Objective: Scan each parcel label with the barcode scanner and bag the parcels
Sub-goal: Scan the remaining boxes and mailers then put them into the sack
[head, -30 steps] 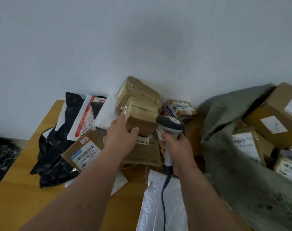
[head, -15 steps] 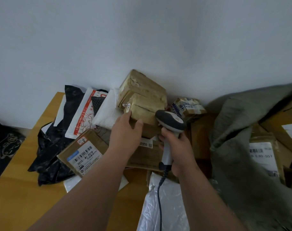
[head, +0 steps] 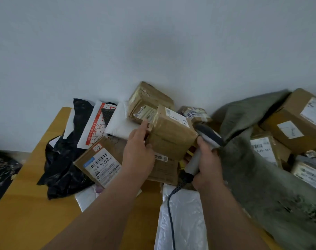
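Centre frame, left hand (head: 138,156) grips a taped, glossy cardboard box (head: 171,134), right hand (head: 206,167) clenched round the smooth grey scanner (head: 205,143) beside it.

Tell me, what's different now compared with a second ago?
The left hand has lifted the taped brown box off the pile and tipped it, so its white label now faces up. The right hand keeps its grip on the scanner, which has tilted to the right beside the box. The other parcels, the grey sack and the table look unchanged.
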Demonstrator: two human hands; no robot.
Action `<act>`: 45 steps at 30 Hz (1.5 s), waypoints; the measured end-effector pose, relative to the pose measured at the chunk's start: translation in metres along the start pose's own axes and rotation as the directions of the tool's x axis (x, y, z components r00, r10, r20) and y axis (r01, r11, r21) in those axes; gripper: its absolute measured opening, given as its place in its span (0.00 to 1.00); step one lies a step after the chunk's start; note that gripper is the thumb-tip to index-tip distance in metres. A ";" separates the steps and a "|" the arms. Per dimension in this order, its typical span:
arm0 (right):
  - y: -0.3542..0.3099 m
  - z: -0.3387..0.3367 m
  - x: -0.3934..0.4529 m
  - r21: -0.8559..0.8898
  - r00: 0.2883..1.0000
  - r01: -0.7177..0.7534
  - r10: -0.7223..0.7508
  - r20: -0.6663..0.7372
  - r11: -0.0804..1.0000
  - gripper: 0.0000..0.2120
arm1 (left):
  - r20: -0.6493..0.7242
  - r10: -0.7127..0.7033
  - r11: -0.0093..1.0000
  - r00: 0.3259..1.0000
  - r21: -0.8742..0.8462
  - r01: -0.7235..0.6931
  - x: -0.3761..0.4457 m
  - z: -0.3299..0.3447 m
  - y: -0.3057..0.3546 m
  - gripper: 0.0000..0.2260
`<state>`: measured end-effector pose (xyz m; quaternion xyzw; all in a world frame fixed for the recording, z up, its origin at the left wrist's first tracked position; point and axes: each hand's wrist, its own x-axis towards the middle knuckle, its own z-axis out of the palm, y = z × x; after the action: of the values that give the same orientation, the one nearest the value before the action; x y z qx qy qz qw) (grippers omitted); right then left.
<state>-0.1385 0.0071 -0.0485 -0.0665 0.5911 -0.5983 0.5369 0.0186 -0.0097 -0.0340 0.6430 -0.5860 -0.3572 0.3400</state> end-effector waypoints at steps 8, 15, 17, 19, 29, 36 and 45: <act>0.005 -0.014 -0.046 0.036 1.000 0.004 -0.004 -0.012 0.999 0.18 | 0.050 -0.002 0.996 0.999 -0.089 0.006 -0.037 -0.020 -0.004 0.20; 0.016 -0.027 -0.080 0.003 0.987 0.150 -0.150 0.057 0.989 0.11 | 0.133 -0.150 0.934 0.980 -0.305 0.185 -0.064 -0.041 0.012 0.16; 0.019 -0.030 -0.088 -0.011 0.980 0.188 -0.186 0.067 0.982 0.11 | 0.222 -0.201 0.895 0.954 -0.354 0.271 -0.068 -0.046 0.011 0.14; 0.020 -0.032 -0.096 -0.026 0.974 0.219 -0.217 0.072 0.975 0.11 | 0.305 -0.225 0.842 0.925 -0.417 0.342 -0.073 -0.049 0.009 0.13; 0.011 -0.050 -0.126 -0.102 0.944 0.329 -0.327 0.044 0.939 0.13 | 0.602 -0.174 0.729 0.780 -0.454 0.513 -0.093 -0.057 0.009 0.24; 0.002 -0.071 -0.127 -0.152 0.944 0.329 -0.323 0.063 0.932 0.09 | 0.421 -0.188 0.731 0.888 -0.544 0.413 -0.095 -0.042 0.023 0.21; -0.021 -0.115 -0.131 -0.402 0.923 0.380 -0.313 0.224 0.833 0.02 | 0.137 -0.137 0.911 0.981 -0.372 0.179 -0.092 -0.017 0.053 0.29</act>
<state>-0.1781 0.1684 0.0069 -0.3361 0.6463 -0.5308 0.4332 0.0011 0.0780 0.0258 0.5893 -0.4686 -0.5252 0.3966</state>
